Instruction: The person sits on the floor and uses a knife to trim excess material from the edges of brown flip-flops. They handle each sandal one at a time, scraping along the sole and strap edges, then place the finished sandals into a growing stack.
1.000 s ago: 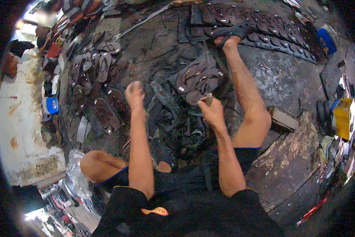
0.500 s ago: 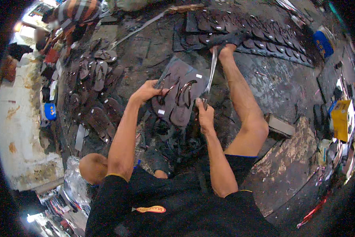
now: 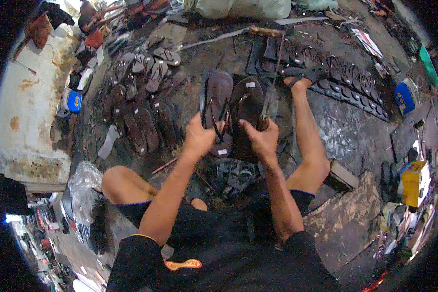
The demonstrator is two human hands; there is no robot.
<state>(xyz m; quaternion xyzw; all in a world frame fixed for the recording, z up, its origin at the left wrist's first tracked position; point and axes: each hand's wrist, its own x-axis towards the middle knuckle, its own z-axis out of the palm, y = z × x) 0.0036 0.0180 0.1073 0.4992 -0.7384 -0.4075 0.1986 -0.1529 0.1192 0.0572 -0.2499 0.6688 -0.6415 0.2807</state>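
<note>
Since the frame half a second earlier, the left hand (image 3: 199, 137) has been drawn back from its outstretched reach and brought in beside the right hand (image 3: 263, 138); both sandals have been raised upright in front of the body.

The left grip is closed on the heel end of the dark brown leather thong sandal on the left (image 3: 217, 104). The right grip is closed on the matching dark brown sandal with a small pale label (image 3: 246, 108), and a slim metal-bladed tool (image 3: 266, 113) is clamped in the same fist. The two soles are held side by side, edges touching, above the dark cluttered floor (image 3: 345, 141).

The step in hand is judged to be the pairing and comparing of the two sandals. For the next move, the soles would have to be aligned and both grips kept firm.

Rows of similar sandals (image 3: 146, 104) are laid out to the left.
</note>
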